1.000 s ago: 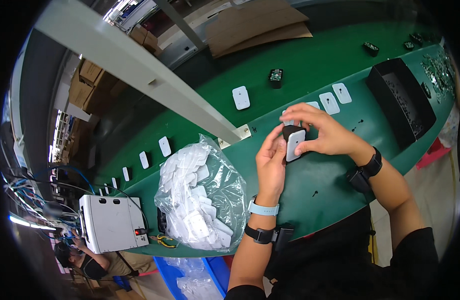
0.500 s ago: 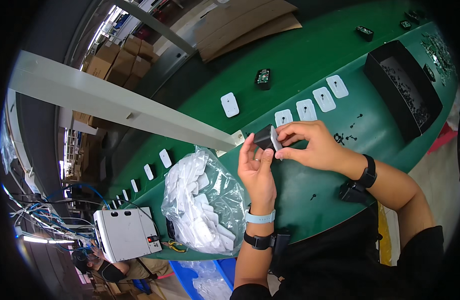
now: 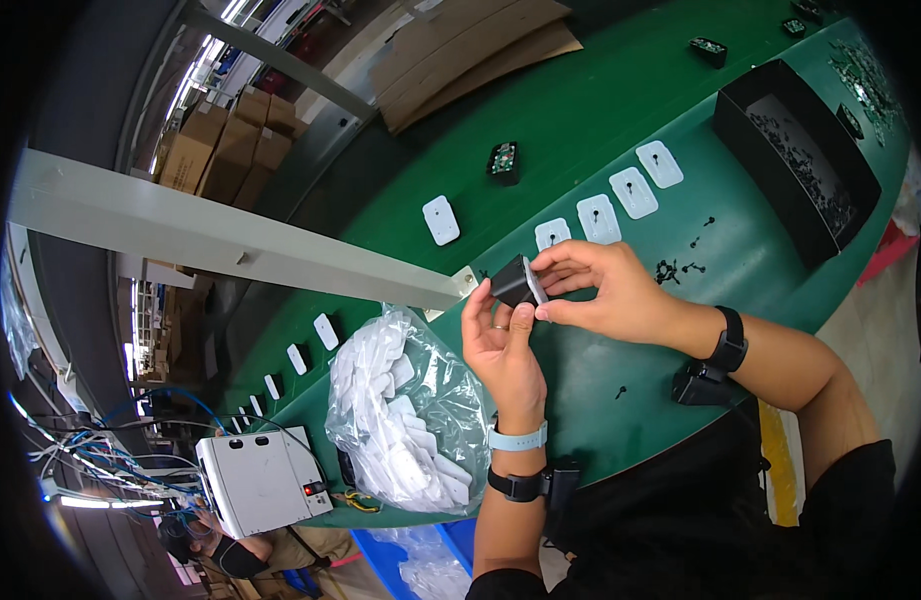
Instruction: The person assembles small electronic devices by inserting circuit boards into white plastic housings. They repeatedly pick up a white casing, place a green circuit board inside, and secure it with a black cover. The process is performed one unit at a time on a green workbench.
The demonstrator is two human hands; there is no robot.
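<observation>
Between my two hands is a small black plastic housing with a white cover on its right side. My left hand grips the black body with fingers and thumb. The fingers of my right hand pinch the white cover's edge. Just beyond my right hand, several white covers lie in a row on the green work surface, each with a small black part on it. Loose small black parts are scattered to the right of that hand.
A clear plastic bag of white covers lies left of my left forearm. A black box of small black parts stands at right. On the green belt sit a white cover and a black housing. A metal post crosses the left.
The whole view has shifted and turned slightly. My hands still hold the housing and cover together, which now look a little more tilted.
</observation>
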